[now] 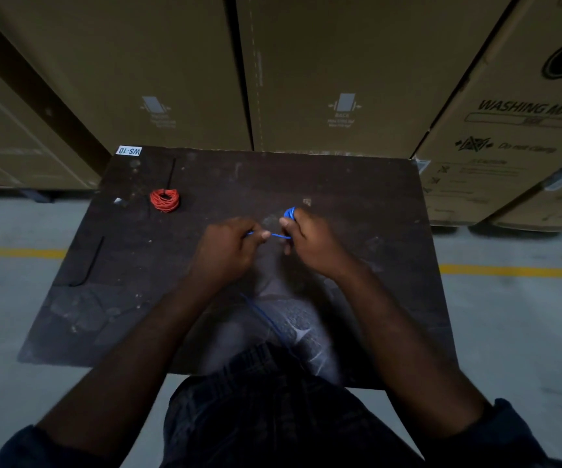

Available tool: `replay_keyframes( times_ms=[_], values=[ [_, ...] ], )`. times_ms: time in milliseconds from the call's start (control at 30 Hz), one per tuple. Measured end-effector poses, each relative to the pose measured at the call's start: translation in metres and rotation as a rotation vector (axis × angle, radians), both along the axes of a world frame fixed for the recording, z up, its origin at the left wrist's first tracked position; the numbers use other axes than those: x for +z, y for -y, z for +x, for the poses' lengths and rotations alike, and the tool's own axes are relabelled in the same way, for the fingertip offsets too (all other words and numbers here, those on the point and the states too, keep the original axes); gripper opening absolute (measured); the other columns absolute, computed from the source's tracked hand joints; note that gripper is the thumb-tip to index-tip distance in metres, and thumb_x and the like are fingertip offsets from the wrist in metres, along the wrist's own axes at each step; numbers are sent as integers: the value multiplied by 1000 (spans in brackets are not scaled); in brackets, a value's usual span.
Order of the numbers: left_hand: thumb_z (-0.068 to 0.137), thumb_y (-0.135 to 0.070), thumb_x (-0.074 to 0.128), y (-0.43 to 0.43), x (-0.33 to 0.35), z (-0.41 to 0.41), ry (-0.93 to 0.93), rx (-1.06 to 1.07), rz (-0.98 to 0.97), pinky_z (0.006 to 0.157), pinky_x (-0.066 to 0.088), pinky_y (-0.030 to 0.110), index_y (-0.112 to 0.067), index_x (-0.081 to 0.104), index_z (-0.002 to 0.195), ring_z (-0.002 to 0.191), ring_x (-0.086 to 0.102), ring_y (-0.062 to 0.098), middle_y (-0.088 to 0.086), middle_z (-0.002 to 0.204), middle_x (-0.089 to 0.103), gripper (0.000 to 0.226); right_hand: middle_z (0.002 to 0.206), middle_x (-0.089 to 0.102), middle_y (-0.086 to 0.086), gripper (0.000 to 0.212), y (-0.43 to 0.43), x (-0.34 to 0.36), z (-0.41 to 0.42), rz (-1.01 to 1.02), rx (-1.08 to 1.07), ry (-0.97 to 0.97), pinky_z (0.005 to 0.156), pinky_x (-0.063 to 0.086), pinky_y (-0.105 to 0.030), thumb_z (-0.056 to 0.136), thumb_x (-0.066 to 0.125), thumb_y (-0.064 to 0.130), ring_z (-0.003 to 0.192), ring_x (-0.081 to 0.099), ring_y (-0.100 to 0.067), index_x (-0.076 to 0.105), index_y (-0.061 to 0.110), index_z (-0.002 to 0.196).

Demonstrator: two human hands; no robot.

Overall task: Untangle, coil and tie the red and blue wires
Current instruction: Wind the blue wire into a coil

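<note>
At the centre of the frame both hands work the blue wire (276, 235) above the dark table (357, 197). The right hand (310, 243) curls around a small blue coil, loops showing at its fingertips; the left hand (227, 249) pinches a short taut stretch — thin, bright blue — running between the two. A loose tail trails down toward the lap. The red wire (164, 199) lies at upper left, already wound into a tight coil.

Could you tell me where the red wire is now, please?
In the head view, the red wire lies coiled at the far left of the table, near the white label.
</note>
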State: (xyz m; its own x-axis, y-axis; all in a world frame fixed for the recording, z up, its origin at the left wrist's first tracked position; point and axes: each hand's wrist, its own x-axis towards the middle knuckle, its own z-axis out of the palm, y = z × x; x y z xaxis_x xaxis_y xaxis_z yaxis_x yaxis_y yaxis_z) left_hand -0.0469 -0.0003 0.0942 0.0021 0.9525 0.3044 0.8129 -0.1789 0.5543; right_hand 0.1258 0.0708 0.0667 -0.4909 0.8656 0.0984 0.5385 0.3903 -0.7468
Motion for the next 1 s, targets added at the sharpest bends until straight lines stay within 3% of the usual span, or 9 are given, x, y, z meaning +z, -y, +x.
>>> replay_keyframes(
  times_ms=[67,167,233,400,600,733,833,900,1000],
  values=[
    [87,-32,57,-3,-1,-7,5,-16,19,66,42,29,-17,65,77,72,59,15,1,75,66,20,58,63,-4,41,4,6,1,-191,112,7,65,48,-36,101,36,34,57,62,-21,56,13,72],
    [87,-26,58,-5,-4,-6,42,-5,33,66,40,27,-16,65,79,72,55,14,1,75,60,15,53,60,-5,44,11,20,0,-658,168,-243,45,42,-26,104,33,30,39,52,-22,53,6,73],
    [88,-28,54,-8,-3,-3,95,37,57,65,37,24,-15,64,78,71,52,11,0,74,56,19,48,55,-1,41,12,30,-1,-821,198,-363,44,40,-25,104,31,27,35,48,-18,49,6,73],
    [87,-25,55,-13,1,0,243,148,77,64,39,20,-20,58,74,64,54,7,-8,68,56,14,46,44,1,36,8,55,-2,-867,299,-536,67,53,-32,103,33,19,30,43,-14,42,10,69],
    [93,-26,45,-19,-5,4,246,121,41,59,30,26,-12,48,71,61,44,11,4,64,51,26,47,39,4,36,10,71,-10,-987,198,-905,67,56,-30,103,32,23,30,39,-13,39,12,69],
    [95,-28,43,-25,-15,3,281,154,-3,61,38,37,-9,48,70,63,49,18,8,67,53,31,49,43,5,37,3,74,-15,-1054,170,-1102,69,40,-35,103,31,28,31,44,-12,41,15,70],
    [94,-20,45,-25,-10,14,321,137,21,61,41,22,-6,54,78,64,52,6,7,71,58,23,49,43,5,37,1,78,-21,-1099,119,-1240,70,49,-33,103,30,29,32,44,-12,39,15,70],
    [94,-4,45,-23,-4,28,467,143,-22,60,40,6,-5,58,89,65,57,-7,1,75,61,14,48,44,4,38,2,84,-28,-1096,75,-1311,71,57,-31,104,27,27,31,43,-13,38,13,71],
    [99,-6,41,-23,1,48,931,163,-271,53,50,13,-5,56,100,57,61,-3,1,75,59,15,49,47,3,38,0,89,-35,-1033,-17,-1384,72,58,-31,104,28,28,34,46,-14,40,12,72]
  ],
)
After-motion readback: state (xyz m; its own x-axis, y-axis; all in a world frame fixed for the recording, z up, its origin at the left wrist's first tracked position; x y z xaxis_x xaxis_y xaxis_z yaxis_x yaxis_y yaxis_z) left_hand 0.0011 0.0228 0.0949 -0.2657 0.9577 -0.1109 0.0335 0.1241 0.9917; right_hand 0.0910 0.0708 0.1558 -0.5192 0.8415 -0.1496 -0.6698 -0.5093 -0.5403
